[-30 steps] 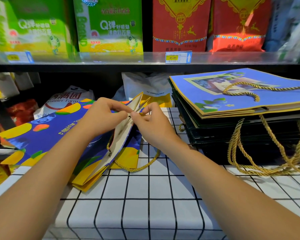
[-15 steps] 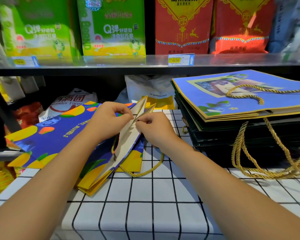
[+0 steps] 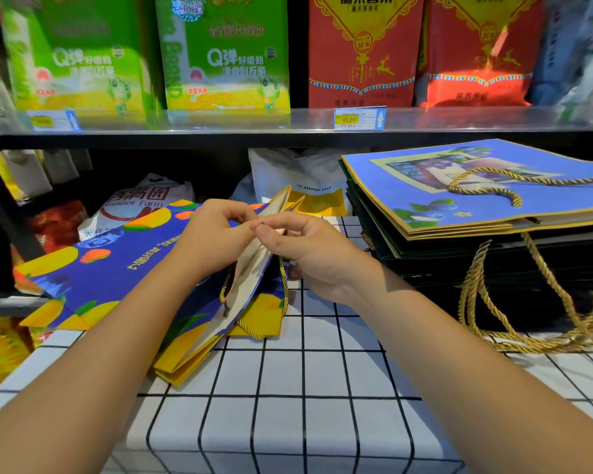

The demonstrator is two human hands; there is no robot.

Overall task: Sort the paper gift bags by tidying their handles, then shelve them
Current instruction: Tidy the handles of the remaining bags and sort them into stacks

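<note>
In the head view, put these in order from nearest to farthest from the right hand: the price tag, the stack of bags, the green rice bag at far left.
From the right hand:
1. Stack of bags, just to its right.
2. Price tag, above on the shelf edge.
3. Green rice bag, upper far left.

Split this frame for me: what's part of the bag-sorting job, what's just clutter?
In the job:
- left hand and right hand, pinching the mouth of the blue-and-yellow paper gift bag
- its gold rope handle
- stacked blue paper gift bags

Lying about:
- green rice packs
- red rice packs
- yellow price tag
</note>
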